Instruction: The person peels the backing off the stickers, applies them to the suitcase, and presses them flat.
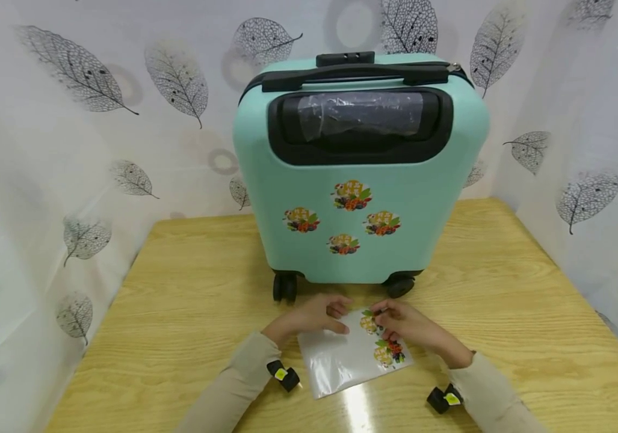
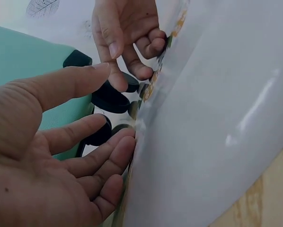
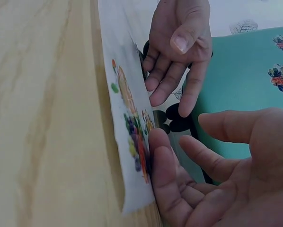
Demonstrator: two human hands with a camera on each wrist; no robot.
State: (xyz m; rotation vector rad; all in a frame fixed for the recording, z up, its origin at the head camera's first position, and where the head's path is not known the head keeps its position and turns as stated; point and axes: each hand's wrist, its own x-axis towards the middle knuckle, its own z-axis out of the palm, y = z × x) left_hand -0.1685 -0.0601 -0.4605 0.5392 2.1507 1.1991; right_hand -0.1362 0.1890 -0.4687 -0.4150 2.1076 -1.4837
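One left hand [image 1: 316,316] and one right hand [image 1: 411,326], both half-open and gripping nothing, rest at a glossy white fruit-sticker sheet [image 1: 341,355]. From here I see it on the pale wooden desk [image 1: 189,313], before a mint-green hard-shell suitcase [image 1: 395,186] toward the back edge.

No text can be read for certain: the small pale characters [image 1: 353,188] on the four stickers [image 1: 382,223] across the near face of the suitcase [image 1: 309,180] are too blurred to make out, and the two stickers [image 1: 390,353] at the right of the white sheet [image 1: 333,361] are no more legible.
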